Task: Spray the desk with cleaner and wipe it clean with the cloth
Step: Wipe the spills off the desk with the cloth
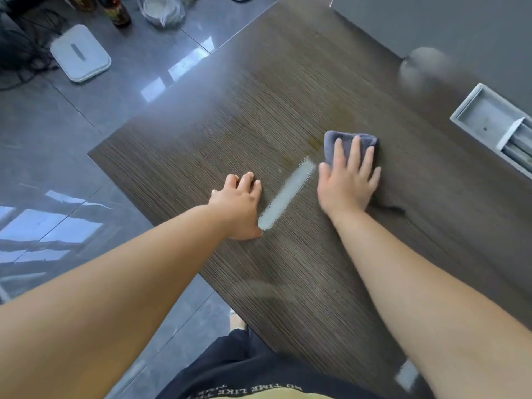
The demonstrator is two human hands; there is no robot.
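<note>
The desk (288, 90) is dark wood grain and runs diagonally through the view. My right hand (347, 180) lies flat with spread fingers on a folded grey-blue cloth (347, 139), pressing it onto the desk near its middle. My left hand (240, 205) rests on the desk to the left of the cloth, fingers curled, holding nothing. Between the hands a pale bright streak (288, 194) shows on the surface. A faint yellowish mark (313, 144) lies just left of the cloth. No spray bottle shows clearly.
A grey recessed cable tray (489, 122) sits in the desk at the right edge. A blurred round pale object (423, 66) is at the far right. On the tiled floor to the left lie a white flat device (80, 53), cables, bottles (118, 10) and a bag.
</note>
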